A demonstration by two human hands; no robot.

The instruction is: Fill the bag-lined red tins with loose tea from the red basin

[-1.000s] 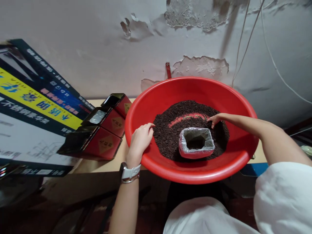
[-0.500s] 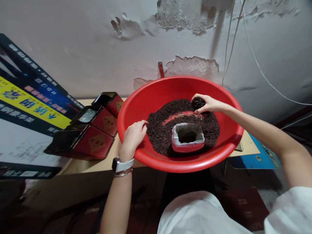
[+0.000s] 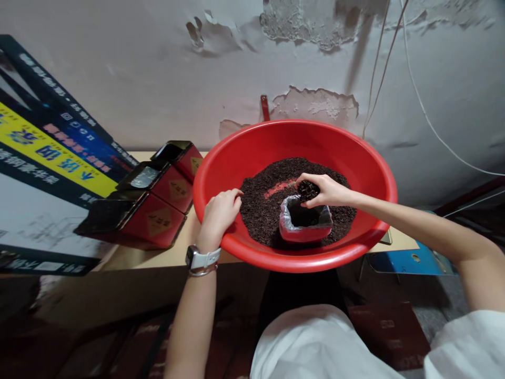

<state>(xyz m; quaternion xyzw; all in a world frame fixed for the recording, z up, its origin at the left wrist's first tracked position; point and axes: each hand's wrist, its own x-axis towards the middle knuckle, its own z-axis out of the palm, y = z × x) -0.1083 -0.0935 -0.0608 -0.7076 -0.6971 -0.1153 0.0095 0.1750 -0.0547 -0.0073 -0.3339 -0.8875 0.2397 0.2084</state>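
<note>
A big red plastic basin (image 3: 252, 152) sits on a wooden table and holds a heap of dark loose tea leaves (image 3: 268, 210). A small red box lined with a silvery bag (image 3: 304, 226) stands open in the heap. My right hand (image 3: 321, 190) is closed round a handful of tea leaves, just above the far edge of the box's mouth. My left hand (image 3: 219, 213) rests with curled fingers on the basin's near left rim, a white watch on its wrist.
Three red and black boxes (image 3: 152, 197) lie in a row left of the basin. A large printed carton (image 3: 43, 158) leans at the far left. A peeling wall with white cables is right behind. A blue object (image 3: 410, 258) lies under the right edge.
My right hand scooped tea from the far side of the heap, lifted it, and carried it back over the lined box. My left hand has stayed on the rim.
</note>
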